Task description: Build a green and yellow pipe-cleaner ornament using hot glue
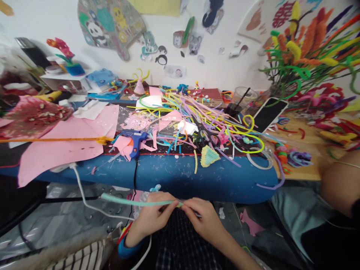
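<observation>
Low in the middle of the head view, my left hand (156,213) pinches a mint-green pipe cleaner (132,203), whose long free part stretches out to the left. My right hand (201,217) is closed at the same spot, its fingertips against a small yellow-green end beside the left fingertips. Both hands are above my lap, in front of the table's blue edge. On that edge lies a yellow and mint woven triangular piece (209,156). A blue glue gun (137,141) rests to its left.
A tangled heap of coloured pipe cleaners (202,112) covers the table's middle, with scissors (206,138) in it. Pink sheets (67,146) lie left, a phone (270,114) leans right. A white cable (92,207) hangs left; another person's arm (340,180) is at right.
</observation>
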The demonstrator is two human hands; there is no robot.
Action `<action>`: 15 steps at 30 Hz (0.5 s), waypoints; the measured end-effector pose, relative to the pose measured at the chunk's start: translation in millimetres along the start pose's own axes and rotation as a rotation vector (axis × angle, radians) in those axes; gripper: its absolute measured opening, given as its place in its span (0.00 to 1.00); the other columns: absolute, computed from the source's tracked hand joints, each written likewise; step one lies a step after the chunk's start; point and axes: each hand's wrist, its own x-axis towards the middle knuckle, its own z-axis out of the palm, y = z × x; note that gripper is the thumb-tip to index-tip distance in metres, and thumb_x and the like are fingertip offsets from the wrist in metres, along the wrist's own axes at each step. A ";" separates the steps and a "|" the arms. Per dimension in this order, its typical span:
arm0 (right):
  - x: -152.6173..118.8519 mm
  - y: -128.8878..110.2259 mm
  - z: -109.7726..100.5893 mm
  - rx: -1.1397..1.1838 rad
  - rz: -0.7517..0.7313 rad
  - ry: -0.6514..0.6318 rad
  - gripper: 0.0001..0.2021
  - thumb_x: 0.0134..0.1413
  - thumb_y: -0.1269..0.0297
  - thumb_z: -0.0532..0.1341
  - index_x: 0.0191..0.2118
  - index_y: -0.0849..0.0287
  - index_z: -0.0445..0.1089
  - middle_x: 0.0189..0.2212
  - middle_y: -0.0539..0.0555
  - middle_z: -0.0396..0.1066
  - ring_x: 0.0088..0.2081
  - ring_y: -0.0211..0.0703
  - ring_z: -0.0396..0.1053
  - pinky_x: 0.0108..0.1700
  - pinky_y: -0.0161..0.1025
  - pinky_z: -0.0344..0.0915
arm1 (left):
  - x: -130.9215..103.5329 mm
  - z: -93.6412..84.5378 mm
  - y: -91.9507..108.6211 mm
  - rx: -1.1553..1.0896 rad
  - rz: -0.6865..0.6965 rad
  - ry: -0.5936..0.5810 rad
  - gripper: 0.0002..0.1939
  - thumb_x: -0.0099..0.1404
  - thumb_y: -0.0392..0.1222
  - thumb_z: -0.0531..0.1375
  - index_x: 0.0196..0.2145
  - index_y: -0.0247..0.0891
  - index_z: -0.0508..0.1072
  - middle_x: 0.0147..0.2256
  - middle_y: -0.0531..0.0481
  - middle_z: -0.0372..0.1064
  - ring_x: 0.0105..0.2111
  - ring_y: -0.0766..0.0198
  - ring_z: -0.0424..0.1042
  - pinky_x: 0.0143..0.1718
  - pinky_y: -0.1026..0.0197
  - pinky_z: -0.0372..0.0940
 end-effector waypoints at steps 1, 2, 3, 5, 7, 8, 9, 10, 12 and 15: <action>-1.6 3.1 -0.5 -0.109 -0.079 0.079 0.18 0.69 0.59 0.50 0.39 0.64 0.75 0.23 0.55 0.72 0.24 0.38 0.63 0.26 0.35 0.57 | -0.3 1.6 -0.4 -0.044 -0.053 0.004 0.13 0.70 0.36 0.55 0.28 0.36 0.73 0.27 0.51 0.74 0.27 0.67 0.70 0.30 0.65 0.59; -2.4 5.1 -1.5 -0.204 -0.162 0.142 0.16 0.68 0.61 0.52 0.41 0.63 0.75 0.26 0.57 0.74 0.26 0.40 0.65 0.29 0.37 0.57 | -0.5 2.8 -0.5 -0.083 -0.098 0.009 0.13 0.70 0.37 0.55 0.29 0.36 0.74 0.27 0.51 0.74 0.27 0.67 0.71 0.30 0.66 0.60; -2.3 5.9 -2.6 -0.263 -0.233 0.191 0.14 0.68 0.63 0.53 0.42 0.62 0.75 0.29 0.59 0.76 0.28 0.41 0.66 0.31 0.38 0.58 | -0.7 3.6 -0.3 -0.111 -0.127 0.012 0.13 0.71 0.38 0.55 0.29 0.36 0.74 0.27 0.51 0.74 0.27 0.67 0.71 0.30 0.66 0.60; 0.7 3.5 -5.2 -0.217 -0.249 0.228 0.13 0.67 0.65 0.54 0.42 0.61 0.76 0.33 0.59 0.78 0.32 0.42 0.68 0.35 0.39 0.61 | -0.7 3.3 0.7 -0.114 -0.125 0.018 0.14 0.71 0.38 0.54 0.29 0.36 0.74 0.26 0.51 0.73 0.27 0.67 0.71 0.30 0.66 0.60; 5.6 -1.7 -7.0 0.050 -0.066 0.130 0.16 0.68 0.59 0.53 0.37 0.61 0.76 0.33 0.57 0.78 0.32 0.40 0.69 0.36 0.38 0.63 | -0.2 0.8 1.8 -0.072 -0.061 0.007 0.14 0.71 0.37 0.54 0.28 0.36 0.73 0.25 0.51 0.71 0.27 0.67 0.69 0.30 0.66 0.59; 7.9 -4.2 -7.3 0.230 0.064 0.017 0.20 0.68 0.55 0.51 0.35 0.61 0.75 0.31 0.56 0.78 0.29 0.38 0.68 0.33 0.36 0.63 | 0.3 -1.0 2.2 -0.043 -0.015 -0.006 0.14 0.71 0.37 0.54 0.28 0.36 0.72 0.24 0.51 0.70 0.26 0.67 0.68 0.29 0.65 0.58; 9.8 -6.1 -7.2 0.393 0.171 -0.109 0.24 0.68 0.50 0.49 0.33 0.62 0.74 0.28 0.56 0.77 0.23 0.35 0.64 0.27 0.34 0.61 | 0.8 -3.0 2.3 -0.011 0.032 -0.020 0.14 0.71 0.37 0.54 0.27 0.36 0.72 0.23 0.52 0.68 0.25 0.67 0.66 0.29 0.65 0.57; 10.9 -7.2 -6.7 0.508 0.242 -0.210 0.27 0.67 0.46 0.47 0.33 0.63 0.73 0.26 0.56 0.77 0.19 0.33 0.60 0.22 0.33 0.58 | 1.3 -4.9 2.3 0.020 0.076 -0.030 0.14 0.71 0.37 0.54 0.27 0.36 0.72 0.23 0.52 0.67 0.25 0.67 0.65 0.28 0.64 0.55; 10.7 -7.3 -5.3 0.601 0.282 -0.316 0.30 0.65 0.42 0.46 0.32 0.64 0.71 0.22 0.55 0.75 0.14 0.31 0.52 0.17 0.32 0.52 | 2.1 -8.0 2.1 0.077 0.130 -0.036 0.15 0.70 0.37 0.53 0.26 0.36 0.71 0.22 0.51 0.67 0.24 0.66 0.64 0.27 0.63 0.54; 5.4 -4.2 -3.7 0.540 0.263 -0.241 0.25 0.64 0.45 0.52 0.31 0.63 0.72 0.22 0.54 0.75 0.17 0.33 0.59 0.22 0.33 0.58 | 1.9 -8.9 2.5 0.110 0.126 -0.036 0.15 0.70 0.37 0.54 0.26 0.36 0.72 0.22 0.51 0.66 0.24 0.66 0.63 0.27 0.63 0.53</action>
